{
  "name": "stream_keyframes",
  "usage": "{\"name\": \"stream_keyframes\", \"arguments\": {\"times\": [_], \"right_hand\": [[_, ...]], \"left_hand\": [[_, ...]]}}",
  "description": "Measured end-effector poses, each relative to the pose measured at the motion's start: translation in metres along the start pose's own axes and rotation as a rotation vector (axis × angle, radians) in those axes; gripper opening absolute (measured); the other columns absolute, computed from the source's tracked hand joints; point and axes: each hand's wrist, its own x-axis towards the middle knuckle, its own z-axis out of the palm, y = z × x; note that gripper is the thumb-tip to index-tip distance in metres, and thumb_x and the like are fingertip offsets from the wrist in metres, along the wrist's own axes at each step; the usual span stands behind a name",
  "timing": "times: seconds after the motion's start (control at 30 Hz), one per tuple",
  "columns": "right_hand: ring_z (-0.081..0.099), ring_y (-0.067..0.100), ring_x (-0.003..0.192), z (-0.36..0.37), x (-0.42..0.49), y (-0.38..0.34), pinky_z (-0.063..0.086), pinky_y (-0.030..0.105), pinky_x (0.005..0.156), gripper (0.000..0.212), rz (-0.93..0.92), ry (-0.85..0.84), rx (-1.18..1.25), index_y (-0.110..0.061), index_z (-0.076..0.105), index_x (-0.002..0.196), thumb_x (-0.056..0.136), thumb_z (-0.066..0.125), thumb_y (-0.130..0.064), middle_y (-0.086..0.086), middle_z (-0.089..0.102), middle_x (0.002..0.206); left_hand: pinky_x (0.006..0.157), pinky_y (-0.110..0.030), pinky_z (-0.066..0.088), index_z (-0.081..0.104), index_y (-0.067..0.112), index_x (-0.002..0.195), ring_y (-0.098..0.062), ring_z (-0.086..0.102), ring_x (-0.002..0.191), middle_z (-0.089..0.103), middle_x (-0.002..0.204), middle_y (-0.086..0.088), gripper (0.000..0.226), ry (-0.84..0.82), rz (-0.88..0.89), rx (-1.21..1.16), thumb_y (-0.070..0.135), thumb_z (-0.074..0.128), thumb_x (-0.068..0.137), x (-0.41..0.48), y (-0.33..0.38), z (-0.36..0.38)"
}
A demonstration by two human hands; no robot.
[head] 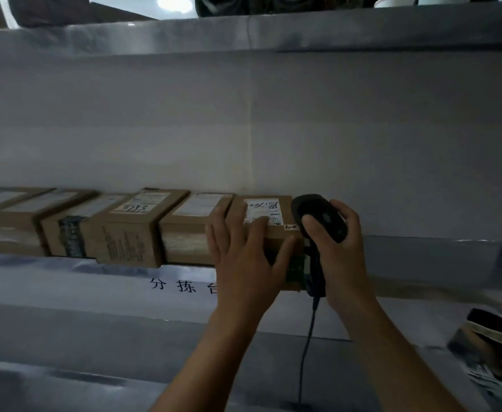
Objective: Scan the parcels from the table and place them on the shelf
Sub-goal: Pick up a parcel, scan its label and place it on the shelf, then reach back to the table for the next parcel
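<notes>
A row of brown cardboard parcels stands on the white shelf (422,254), each with a white label on top. The rightmost parcel (282,212) carries a label with handwriting. My left hand (243,257) lies flat over that parcel's front and top, fingers spread, thumb on its front face. To the right of the parcel, my right hand (338,251) grips a black corded barcode scanner (318,215), its head level with the parcel's top. The parcel's lower front is hidden behind my left hand.
Several parcels (136,227) fill the shelf to the left of the held one. The shelf's front lip bears printed characters (174,285). The scanner's cable (306,352) hangs down between my forearms. More parcels and bags (493,343) lie at the right edge.
</notes>
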Motion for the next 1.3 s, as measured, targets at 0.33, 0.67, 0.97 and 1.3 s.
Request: {"name": "stream_keyframes", "arguments": {"times": [0.33, 0.67, 0.97, 1.3], "right_hand": [[0.076, 0.01, 0.098, -0.023, 0.037, 0.016, 0.063, 0.03, 0.072, 0.047, 0.107, -0.088, 0.062, -0.036, 0.06, 0.132, 0.089, 0.078, -0.028, -0.008, 0.069, 0.122], [0.074, 0.025, 0.113, -0.048, -0.005, 0.035, 0.062, 0.042, 0.087, 0.069, 0.095, 0.056, -0.031, -0.042, 0.06, 0.13, 0.066, 0.082, -0.052, -0.004, 0.07, 0.129], [0.074, 0.025, 0.109, -0.093, -0.145, 0.076, 0.059, 0.028, 0.073, 0.045, 0.217, 0.328, -0.156, -0.044, 0.057, 0.127, 0.091, 0.079, -0.028, -0.003, 0.071, 0.127], [0.078, 0.021, 0.102, -0.139, -0.372, 0.088, 0.061, 0.04, 0.085, 0.042, 0.435, 0.814, -0.305, -0.038, 0.058, 0.129, 0.094, 0.077, -0.025, -0.004, 0.074, 0.122]], "left_hand": [[0.126, -0.058, 0.009, 0.065, 0.024, 0.128, -0.033, 0.026, 0.15, 0.054, 0.134, -0.002, 0.07, 0.01, -0.089, 0.078, 0.076, 0.044, 0.087, 0.021, -0.002, 0.015], [0.123, -0.058, 0.022, 0.057, 0.015, 0.14, -0.034, 0.018, 0.156, 0.041, 0.158, -0.008, 0.063, 0.118, 0.015, -0.071, 0.057, 0.06, 0.093, -0.014, 0.005, 0.004], [0.127, -0.059, 0.013, 0.047, 0.027, 0.151, -0.026, 0.008, 0.16, 0.032, 0.166, 0.001, 0.064, -0.338, 0.061, -0.285, 0.059, 0.053, 0.096, -0.159, -0.008, 0.006], [0.126, -0.057, 0.01, 0.043, 0.03, 0.154, -0.035, 0.009, 0.158, 0.029, 0.168, 0.0, 0.079, -1.026, 0.073, -0.382, 0.076, 0.031, 0.092, -0.338, -0.012, -0.022]]}}
